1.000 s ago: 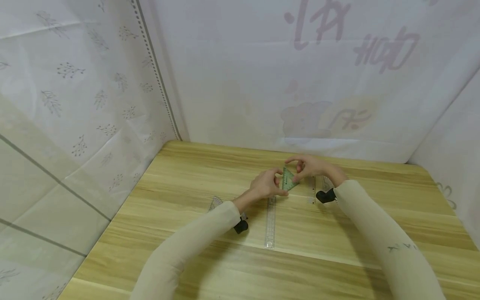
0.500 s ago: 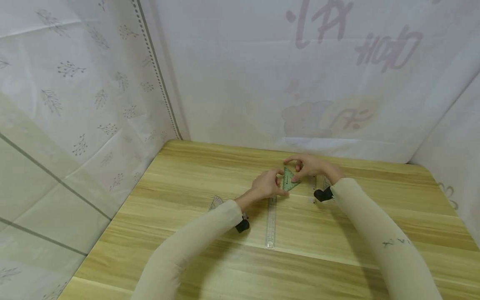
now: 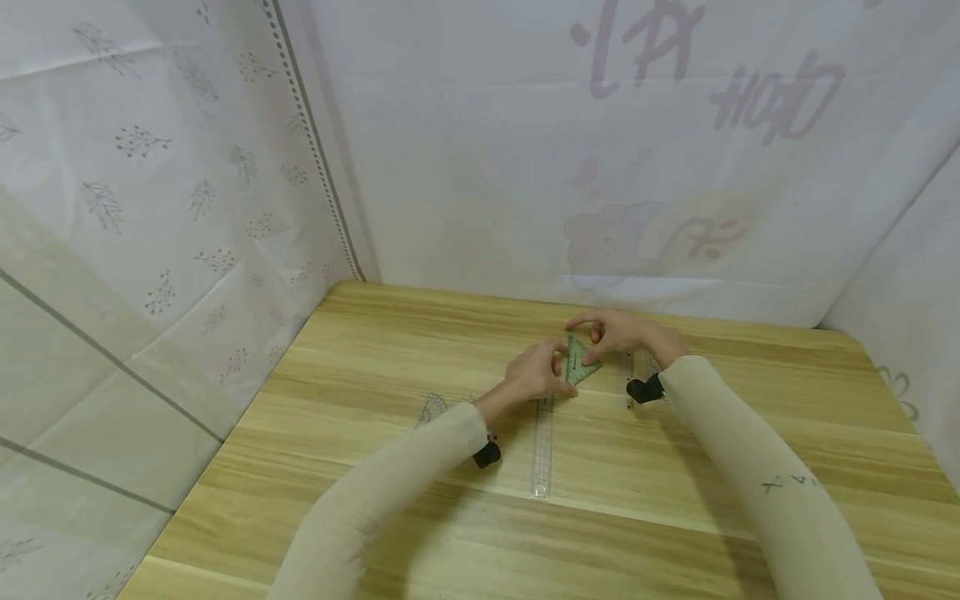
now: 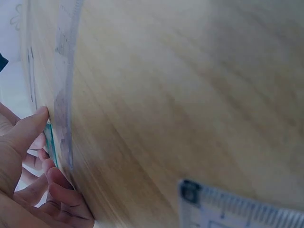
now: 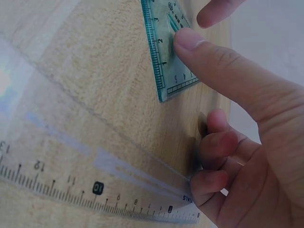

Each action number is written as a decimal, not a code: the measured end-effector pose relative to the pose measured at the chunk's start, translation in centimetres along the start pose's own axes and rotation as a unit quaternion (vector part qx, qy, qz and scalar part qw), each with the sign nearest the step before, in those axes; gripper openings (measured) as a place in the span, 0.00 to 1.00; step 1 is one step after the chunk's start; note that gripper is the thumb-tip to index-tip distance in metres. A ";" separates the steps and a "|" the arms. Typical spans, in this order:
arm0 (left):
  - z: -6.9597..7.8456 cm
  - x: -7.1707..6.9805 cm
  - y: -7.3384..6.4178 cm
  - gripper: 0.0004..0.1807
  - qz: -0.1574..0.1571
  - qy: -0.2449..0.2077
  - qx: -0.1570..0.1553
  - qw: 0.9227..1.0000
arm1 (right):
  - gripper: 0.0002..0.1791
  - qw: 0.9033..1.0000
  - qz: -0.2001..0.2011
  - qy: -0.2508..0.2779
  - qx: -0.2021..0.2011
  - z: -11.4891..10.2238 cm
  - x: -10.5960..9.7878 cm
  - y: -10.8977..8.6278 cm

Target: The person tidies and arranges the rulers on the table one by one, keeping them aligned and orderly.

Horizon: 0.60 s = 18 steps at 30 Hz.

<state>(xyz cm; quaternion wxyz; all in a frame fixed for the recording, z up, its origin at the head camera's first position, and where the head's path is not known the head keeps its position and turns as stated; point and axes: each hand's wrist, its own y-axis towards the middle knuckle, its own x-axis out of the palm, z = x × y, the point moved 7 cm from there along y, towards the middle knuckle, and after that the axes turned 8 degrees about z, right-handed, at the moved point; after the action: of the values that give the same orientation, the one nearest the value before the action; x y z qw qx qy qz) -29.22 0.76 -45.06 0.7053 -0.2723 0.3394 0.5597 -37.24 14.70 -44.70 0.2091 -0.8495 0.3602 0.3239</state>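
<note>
A small green see-through set square (image 3: 576, 367) lies between the two hands near the table's far side. My left hand (image 3: 531, 369) holds its left edge, thumb at the lower corner and index finger at the upper one. From the right, my right hand (image 3: 618, 331) has its thumb (image 5: 190, 40) on the set square's face and its index finger stretched towards the top corner. The other right fingers are curled. In the left wrist view only a thin green edge of the set square (image 4: 51, 142) shows past the left thumb. A clear ruler (image 3: 542, 458) lies just below the left hand.
A clear protractor (image 3: 432, 408) lies on the wooden table (image 3: 675, 517), partly behind the left sleeve. Another clear ruler (image 3: 628, 360) and a clear piece (image 3: 651, 365) lie by the right wrist. Patterned cloth walls (image 3: 480, 167) border the table's back and sides.
The hands and the set square stay nearly in place. The right forearm has shifted slightly left, and the left forearm slightly right.
</note>
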 end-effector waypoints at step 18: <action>-0.2 0.1 0.2 0.36 0.005 0.004 -0.004 1.000 | 0.38 1.000 -0.006 0.001 -0.017 -0.3 -0.1 0.1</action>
<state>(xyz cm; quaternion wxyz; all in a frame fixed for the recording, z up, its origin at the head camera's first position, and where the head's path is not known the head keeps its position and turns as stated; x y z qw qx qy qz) -29.38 0.70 -45.28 0.7005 -0.2754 0.3412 0.5631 -37.26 14.48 -44.43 0.1961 -0.8553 0.3500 0.3279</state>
